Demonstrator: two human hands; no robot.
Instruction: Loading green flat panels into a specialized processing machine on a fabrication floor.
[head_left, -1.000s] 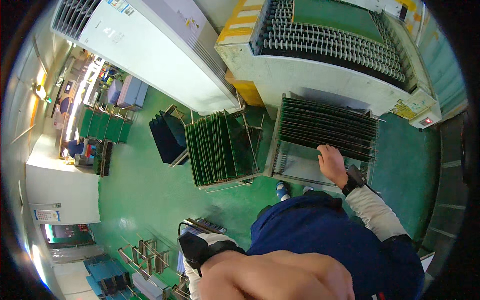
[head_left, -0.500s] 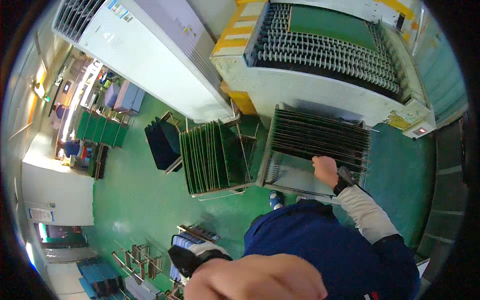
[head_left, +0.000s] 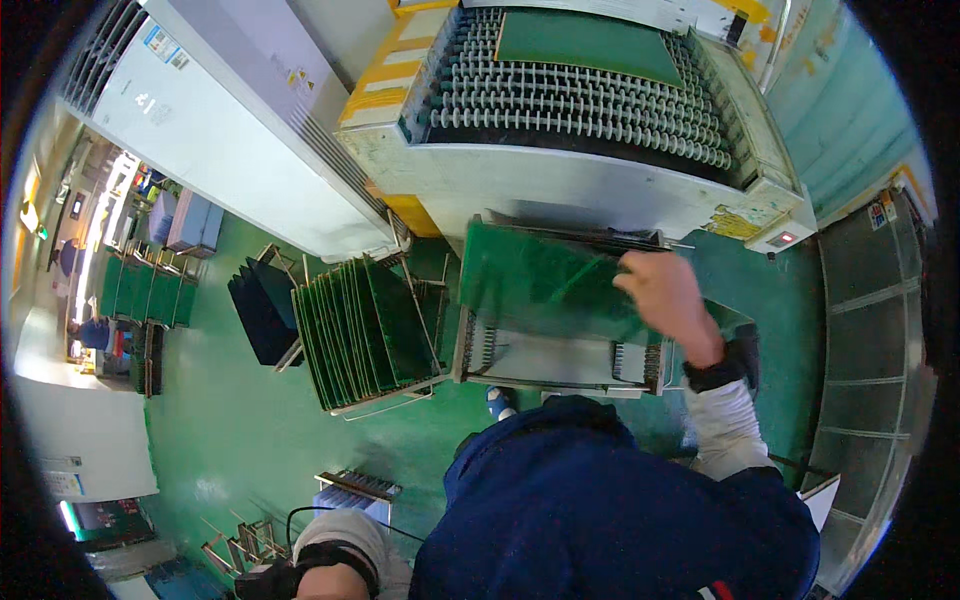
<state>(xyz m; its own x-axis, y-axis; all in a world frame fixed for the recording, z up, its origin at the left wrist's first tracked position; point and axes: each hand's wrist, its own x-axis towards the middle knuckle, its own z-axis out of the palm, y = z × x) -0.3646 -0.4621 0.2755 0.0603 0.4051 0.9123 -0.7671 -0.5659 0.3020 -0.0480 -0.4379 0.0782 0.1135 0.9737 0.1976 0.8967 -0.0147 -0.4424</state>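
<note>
My right hand point(head_left: 668, 298) is over a metal rack point(head_left: 545, 384), its fingers curled at a thin green panel point(head_left: 535, 275). The panel is tilted, so its broad face shows, and it is smeared by motion. It covers most of the dark panels point(head_left: 640, 240) behind it in the rack; only a few edges show. The exact finger contact is hard to make out. Of my left arm, the wrist point(head_left: 335, 582) with a black band appears at the lower edge. The left fingers are out of the picture.
Left of the rack, a second rack holds several upright green panels point(head_left: 355, 330), with dark panels point(head_left: 265, 310) beyond. Ahead stands a roller conveyor point(head_left: 590, 110) carrying a flat green board point(head_left: 585, 45). A tall white cabinet unit point(head_left: 215, 130) stands left; a grey partition point(head_left: 868, 350) stands right.
My right hand has risen, and the front panel has swung from edge-on to showing its face. My left hand has dropped back past the lower edge. The whole view has shifted.
</note>
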